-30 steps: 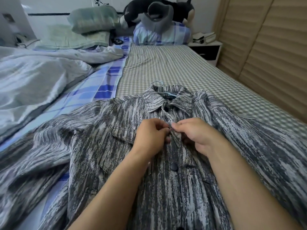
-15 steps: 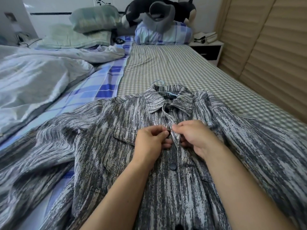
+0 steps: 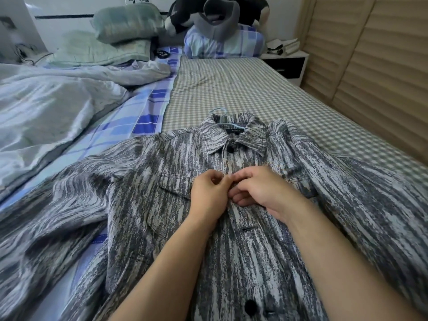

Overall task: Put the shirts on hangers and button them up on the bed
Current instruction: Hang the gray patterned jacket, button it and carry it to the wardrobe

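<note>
A grey-and-white streaked shirt lies front up on the bed, sleeves spread to both sides. A light blue hanger sits inside it, its hook poking out above the collar. The top button under the collar is closed. My left hand and my right hand meet at the placket a little below it, fingertips pinching the two front edges together. A dark button shows lower on the placket, with an open buttonhole between.
A rumpled pale duvet covers the bed's left side. Pillows, a plush toy and a checked pillow crowd the headboard. A nightstand and slatted doors stand to the right.
The second button's flap is flat now, and both hands have slid a little down the placket. The view has tilted down slightly.
</note>
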